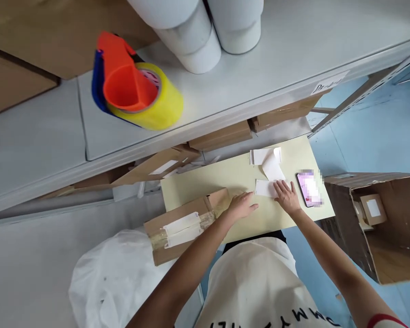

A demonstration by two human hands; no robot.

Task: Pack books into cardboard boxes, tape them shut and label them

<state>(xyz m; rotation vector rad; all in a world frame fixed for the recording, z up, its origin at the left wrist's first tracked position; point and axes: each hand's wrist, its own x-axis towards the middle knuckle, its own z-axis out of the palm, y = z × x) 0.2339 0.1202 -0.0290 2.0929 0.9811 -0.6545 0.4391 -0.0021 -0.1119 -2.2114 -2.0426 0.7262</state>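
Note:
My right hand [287,197] lies flat with fingers spread, its fingertips on a white paper label [264,187] on the pale yellow table [181,191]. A strip of label paper [272,166] curls up from there towards a small stack of white labels [258,156] farther back. My left hand [242,206] is open over the table, thumb apart from the fingers, with nothing in it. Close to its wrist lies a taped cardboard box [187,225] with white labels on its top. To the right of my right hand is a phone [307,187] with a lit screen.
Above the table runs a grey shelf [276,59] carrying a tape dispenser [133,86] with yellow tape and white rolls [198,45]. A large open carton [392,228] with small boxes inside stands right, on the blue floor. A white plastic bag [112,278] lies left.

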